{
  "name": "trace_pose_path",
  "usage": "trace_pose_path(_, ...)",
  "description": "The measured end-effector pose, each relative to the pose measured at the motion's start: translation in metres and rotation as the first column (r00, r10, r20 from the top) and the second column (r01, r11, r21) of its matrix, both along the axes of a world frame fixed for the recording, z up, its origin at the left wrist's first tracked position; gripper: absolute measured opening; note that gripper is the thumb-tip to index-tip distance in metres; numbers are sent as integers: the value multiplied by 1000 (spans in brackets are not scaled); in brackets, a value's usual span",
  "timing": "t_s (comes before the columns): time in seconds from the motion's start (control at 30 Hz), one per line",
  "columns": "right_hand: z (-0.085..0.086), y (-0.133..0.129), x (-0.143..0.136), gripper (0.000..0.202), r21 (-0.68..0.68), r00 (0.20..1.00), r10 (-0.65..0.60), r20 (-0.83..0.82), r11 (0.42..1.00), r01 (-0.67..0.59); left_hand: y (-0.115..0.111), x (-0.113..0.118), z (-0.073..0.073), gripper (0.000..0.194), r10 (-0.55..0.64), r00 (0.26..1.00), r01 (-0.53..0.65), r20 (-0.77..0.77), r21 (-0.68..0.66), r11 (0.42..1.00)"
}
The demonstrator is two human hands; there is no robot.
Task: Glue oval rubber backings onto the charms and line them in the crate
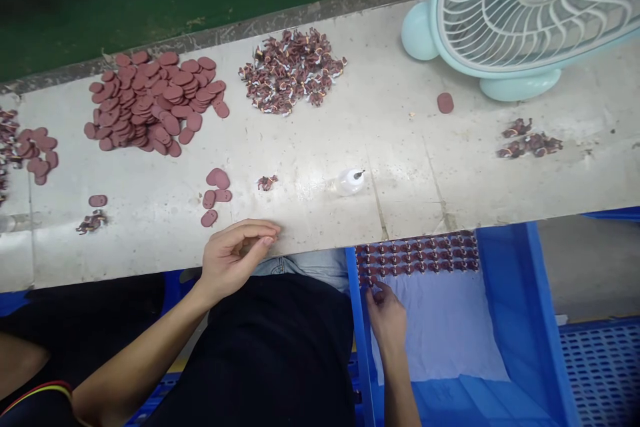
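My left hand [235, 259] rests at the table's front edge, its thumb and fingertips close together; whatever they hold, if anything, cannot be made out. Down in the blue crate [543, 307], my right hand [387, 320] pinches a small brown figure [370, 280] at the left end of the front row. Several rows of similar figures [423, 257] stand on a white sheet [440, 327] there. Beyond my left hand lie several oval reddish-brown discs [209, 218] and one loose figure [267, 183]. A small white bottle [351, 181] with a dark tip is to their right.
On the table [310, 220] are a large disc pile [145, 103], a figure pile [293, 70], a lone disc [445, 103] and a few figures [533, 145] on the right. A pale blue fan [540, 13] occupies the back right. Another person's arm [20, 360] shows lower left.
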State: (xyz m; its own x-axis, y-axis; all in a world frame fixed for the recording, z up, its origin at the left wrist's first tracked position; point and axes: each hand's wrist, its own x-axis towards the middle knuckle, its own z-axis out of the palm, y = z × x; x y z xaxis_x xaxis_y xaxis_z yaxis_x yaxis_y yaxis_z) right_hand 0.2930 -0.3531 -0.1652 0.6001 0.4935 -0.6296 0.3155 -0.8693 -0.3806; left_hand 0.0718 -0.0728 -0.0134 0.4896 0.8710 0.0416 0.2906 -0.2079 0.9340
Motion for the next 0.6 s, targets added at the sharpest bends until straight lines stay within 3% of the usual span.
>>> trace_pose_path(0.6,1,8,-3,36,-145,1000,-11,-28,989,7,0,0,0,22,3,1000,-3,-13,11,1000)
